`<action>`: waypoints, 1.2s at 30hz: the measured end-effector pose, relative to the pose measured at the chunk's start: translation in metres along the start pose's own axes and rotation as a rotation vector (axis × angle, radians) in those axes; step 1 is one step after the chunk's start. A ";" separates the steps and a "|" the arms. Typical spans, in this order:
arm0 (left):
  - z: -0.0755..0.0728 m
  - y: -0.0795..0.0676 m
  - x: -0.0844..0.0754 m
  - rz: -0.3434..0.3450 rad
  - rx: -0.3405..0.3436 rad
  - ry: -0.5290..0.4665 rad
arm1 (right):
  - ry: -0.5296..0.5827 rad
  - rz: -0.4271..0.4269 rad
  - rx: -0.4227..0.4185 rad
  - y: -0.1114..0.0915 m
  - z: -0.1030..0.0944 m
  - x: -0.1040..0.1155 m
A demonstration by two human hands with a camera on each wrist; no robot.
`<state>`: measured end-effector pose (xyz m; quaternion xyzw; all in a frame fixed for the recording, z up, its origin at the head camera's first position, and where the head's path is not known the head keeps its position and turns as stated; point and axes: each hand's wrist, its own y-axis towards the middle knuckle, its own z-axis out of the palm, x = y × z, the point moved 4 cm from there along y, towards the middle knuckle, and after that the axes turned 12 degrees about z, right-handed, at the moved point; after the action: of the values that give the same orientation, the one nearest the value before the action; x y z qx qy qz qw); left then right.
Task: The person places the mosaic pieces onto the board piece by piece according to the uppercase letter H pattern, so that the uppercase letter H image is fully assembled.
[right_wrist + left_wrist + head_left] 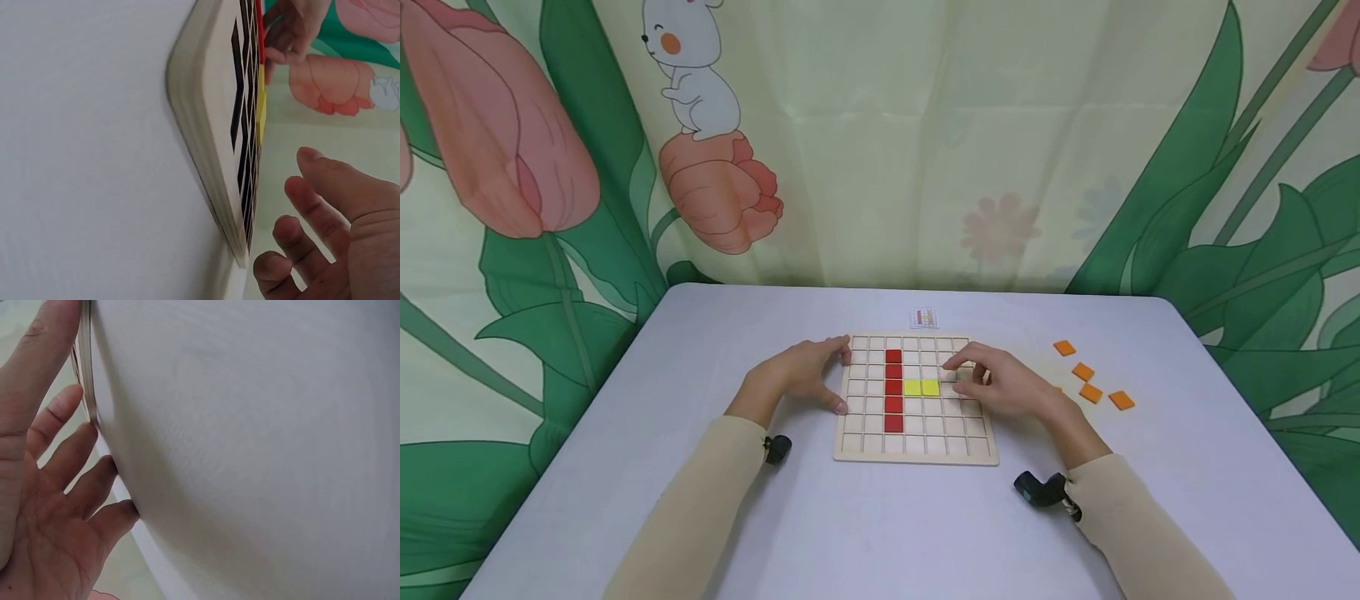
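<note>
A light wooden grid board (917, 460) lies flat on the table. A column of red square tiles (893, 388) fills cells left of its middle, and two yellow tiles (921, 387) sit side by side in a row extending right from that column. My left hand (801, 371) touches the board's left edge, thumb and fingers spread; the left wrist view shows the fingertips beside that edge (89, 375). Over the right part of the grid hovers my right hand (1003, 383), fingers loosely bent. Nothing shows between its thumb and fingers (312, 203) in the right wrist view.
Several orange tiles (1090, 392) lie loose on the table right of the board, one partly hidden by the right hand. A small printed pattern card (923, 317) lies behind the board. A curtain (910, 167) with flowers and a rabbit hangs beyond the white table (760, 312).
</note>
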<state>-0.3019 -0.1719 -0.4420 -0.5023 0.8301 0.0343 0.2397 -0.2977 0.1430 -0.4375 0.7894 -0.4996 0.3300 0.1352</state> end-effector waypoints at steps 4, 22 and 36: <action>0.001 0.000 0.001 -0.008 0.003 0.001 | -0.021 -0.033 0.005 -0.002 -0.001 0.000; 0.003 0.005 -0.001 0.011 0.006 0.009 | -0.148 -0.015 0.104 0.000 0.010 0.001; 0.002 0.003 0.004 0.035 0.003 0.016 | -0.074 -0.044 -0.099 -0.028 -0.023 -0.022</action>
<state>-0.3052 -0.1735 -0.4463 -0.4878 0.8406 0.0332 0.2331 -0.2887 0.1842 -0.4315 0.8043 -0.5025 0.2724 0.1626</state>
